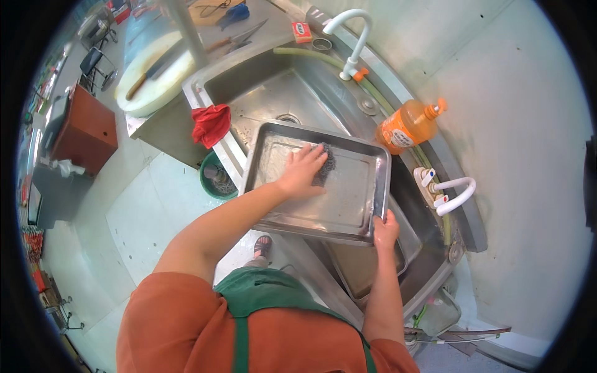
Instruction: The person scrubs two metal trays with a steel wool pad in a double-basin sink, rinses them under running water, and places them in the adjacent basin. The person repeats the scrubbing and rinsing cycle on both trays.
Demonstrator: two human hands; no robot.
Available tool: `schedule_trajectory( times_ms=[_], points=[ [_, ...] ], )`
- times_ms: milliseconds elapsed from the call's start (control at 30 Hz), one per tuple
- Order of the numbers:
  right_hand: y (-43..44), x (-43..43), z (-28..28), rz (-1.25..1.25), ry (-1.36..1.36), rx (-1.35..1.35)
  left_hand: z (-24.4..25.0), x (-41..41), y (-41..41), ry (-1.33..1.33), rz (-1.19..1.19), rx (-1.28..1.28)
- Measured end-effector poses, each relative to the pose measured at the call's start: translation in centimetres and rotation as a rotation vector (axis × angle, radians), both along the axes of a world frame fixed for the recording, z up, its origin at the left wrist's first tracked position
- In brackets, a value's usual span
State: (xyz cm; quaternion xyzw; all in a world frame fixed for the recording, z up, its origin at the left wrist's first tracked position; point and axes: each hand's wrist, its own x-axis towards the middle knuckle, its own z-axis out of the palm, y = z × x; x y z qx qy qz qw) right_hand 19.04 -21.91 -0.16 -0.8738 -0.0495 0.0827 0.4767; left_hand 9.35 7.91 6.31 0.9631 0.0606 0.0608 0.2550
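Observation:
A rectangular stainless steel tray (347, 196) lies tilted across the divider between two sink basins. My left hand (303, 173) is spread over a grey steel wool scourer (328, 163), pressing it against the tray's inner floor. The palm and fingers hide part of the scourer. At the tray's near right corner, my right hand (386, 231) grips the rim, thumb on the inner side. Beneath it, in the right basin, rests another metal tray (345, 265), partly covered by the upper tray and my right forearm.
An orange pump bottle (405, 128) stands on the back ledge between two white faucets (359, 46). A red cloth (211, 125) hangs over the left basin's rim. Below is a green bucket (205, 179). Knives lie farther left, one knife (151, 72) on a round cutting board (179, 70).

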Motion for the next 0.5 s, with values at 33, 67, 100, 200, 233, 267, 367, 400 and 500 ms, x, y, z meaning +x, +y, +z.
schedule_trajectory(
  times_ms=[33,67,100,200,233,267,367,400,500],
  points=[
    [-1.0,0.4,-0.3,-0.005,-0.014,-0.015,0.3,-1.3,1.3,-0.086,0.078,-0.007],
    [-2.7,1.5,-1.9,-0.029,0.006,-0.077,0.7,-2.5,2.5,-0.171,0.147,-0.015],
    [-3.4,2.1,-1.9,-0.012,-0.041,-0.109,0.7,-3.9,3.8,-0.251,0.228,-0.019],
    [-3.7,3.0,-0.4,0.026,-0.179,-0.237,-0.5,-7.0,6.0,0.057,0.651,-0.140],
    [-3.1,3.0,0.5,0.043,-0.181,-0.254,-1.3,-7.2,6.1,0.075,0.661,-0.232],
    [-2.5,2.8,1.5,0.059,-0.184,-0.271,-2.4,-7.2,6.1,0.091,0.669,-0.324],
    [-1.5,2.1,3.7,0.061,-0.111,-0.500,-4.4,-7.0,5.1,0.035,0.735,-0.459],
    [-1.2,1.8,3.9,0.033,-0.189,-0.682,-4.6,-6.6,4.7,0.046,0.737,-0.494],
    [4.4,-0.2,6.1,0.113,-0.412,-0.704,-4.9,-7.5,3.3,-0.001,0.762,-0.572]
  ],
)
